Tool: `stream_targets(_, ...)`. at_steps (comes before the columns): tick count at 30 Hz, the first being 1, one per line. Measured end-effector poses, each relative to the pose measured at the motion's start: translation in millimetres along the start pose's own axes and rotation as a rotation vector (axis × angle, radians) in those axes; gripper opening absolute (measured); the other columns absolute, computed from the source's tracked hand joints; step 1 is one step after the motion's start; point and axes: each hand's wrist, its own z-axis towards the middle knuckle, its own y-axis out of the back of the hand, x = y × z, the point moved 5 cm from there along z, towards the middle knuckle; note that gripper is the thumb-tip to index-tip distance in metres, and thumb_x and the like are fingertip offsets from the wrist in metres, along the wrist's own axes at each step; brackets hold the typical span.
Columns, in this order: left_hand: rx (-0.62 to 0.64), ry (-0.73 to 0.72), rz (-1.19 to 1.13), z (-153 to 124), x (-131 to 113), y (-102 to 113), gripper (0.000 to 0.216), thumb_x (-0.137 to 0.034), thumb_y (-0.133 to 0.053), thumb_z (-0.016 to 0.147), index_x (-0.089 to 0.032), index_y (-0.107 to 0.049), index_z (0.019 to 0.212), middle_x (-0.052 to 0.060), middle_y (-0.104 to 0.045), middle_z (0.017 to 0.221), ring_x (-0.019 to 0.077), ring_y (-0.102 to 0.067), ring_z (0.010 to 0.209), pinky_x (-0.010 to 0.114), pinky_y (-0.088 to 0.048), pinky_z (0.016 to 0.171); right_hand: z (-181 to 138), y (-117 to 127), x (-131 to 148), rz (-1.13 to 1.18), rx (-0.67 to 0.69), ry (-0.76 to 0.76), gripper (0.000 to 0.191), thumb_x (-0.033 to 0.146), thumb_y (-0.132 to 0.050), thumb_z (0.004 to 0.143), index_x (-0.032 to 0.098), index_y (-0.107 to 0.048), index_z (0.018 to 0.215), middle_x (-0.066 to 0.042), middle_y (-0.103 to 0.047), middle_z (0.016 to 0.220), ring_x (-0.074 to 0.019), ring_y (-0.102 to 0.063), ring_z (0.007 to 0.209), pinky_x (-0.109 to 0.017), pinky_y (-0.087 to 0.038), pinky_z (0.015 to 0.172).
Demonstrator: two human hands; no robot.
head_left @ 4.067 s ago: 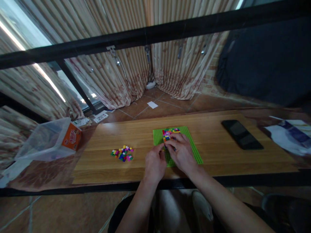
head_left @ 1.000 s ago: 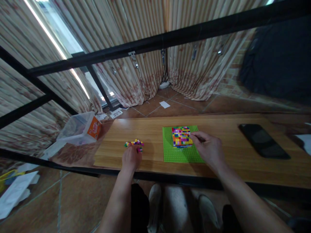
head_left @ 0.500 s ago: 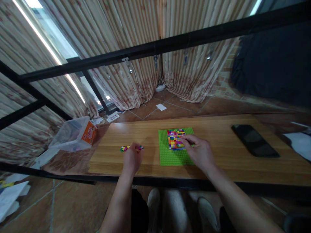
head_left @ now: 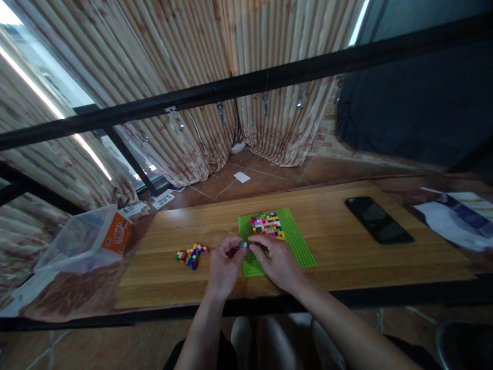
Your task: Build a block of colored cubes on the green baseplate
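Observation:
A green baseplate lies on the wooden table, with a block of many small coloured bricks pressed onto its far half. My left hand and my right hand meet over the plate's near left corner. Between their pinched fingertips sits a tiny brick, green and pink. Which hand bears it more I cannot tell. A small heap of loose coloured bricks lies on the table to the left of my left hand.
A black phone lies flat on the table at the right. Further right are papers. A clear plastic tub with an orange label stands off the table's left end. A black bar crosses the view overhead.
My left hand came away from the loose heap and moved right to the plate's corner. My right hand drew back from the brick block to meet it. The camera view also shifted.

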Motion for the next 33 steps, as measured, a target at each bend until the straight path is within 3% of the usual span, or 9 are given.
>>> stream_targets(8, 0.037, -0.047, 0.097, -1, 2, -7, 0.018, -0.032, -0.068, 0.072, -0.018, -0.066, 0.083, 0.003, -0.069, 0.079, 0.0154, -0.062, 0.074, 0.027, -0.048, 0.072, -4, -5, -1, -0.108, 0.064, -0.011, 0.022, 0.020, -0.049, 0.095, 0.020, -0.069, 0.103, -0.007, -0.074, 0.098, -0.0205, -0.069, 0.090, -0.033, -0.051, 0.081)
stream_targets(23, -0.006, -0.033, 0.211, 6, 6, 1, 0.025, -0.035, -0.067, 0.071, -0.017, -0.068, 0.088, 0.006, -0.072, 0.083, 0.0187, -0.066, 0.079, 0.031, -0.052, 0.076, -1, 3, 3, -0.164, 0.029, -0.016, 0.022, 0.017, -0.049, 0.093, 0.021, -0.070, 0.097, -0.006, -0.074, 0.094, -0.0197, -0.069, 0.087, -0.031, -0.051, 0.079)
stream_targets(28, -0.065, 0.013, 0.319, 13, 10, 11, 0.039, -0.047, -0.066, 0.069, -0.017, -0.070, 0.093, 0.008, -0.074, 0.086, 0.0237, -0.068, 0.084, 0.035, -0.053, 0.074, 7, 48, -9, -0.130, -0.203, -0.029, 0.022, 0.021, -0.048, 0.094, 0.021, -0.070, 0.098, -0.006, -0.074, 0.095, -0.0181, -0.069, 0.087, -0.029, -0.051, 0.080)
stream_targets(33, -0.077, 0.023, 0.390, 17, 10, 15, 0.044, -0.053, -0.065, 0.067, -0.018, -0.070, 0.093, 0.010, -0.075, 0.090, 0.0267, -0.069, 0.086, 0.036, -0.054, 0.072, 0, 142, -57, -0.299, -0.549, -0.222, 0.027, 0.028, -0.046, 0.091, 0.017, -0.068, 0.103, -0.011, -0.072, 0.098, -0.0211, -0.066, 0.085, -0.034, -0.051, 0.081)
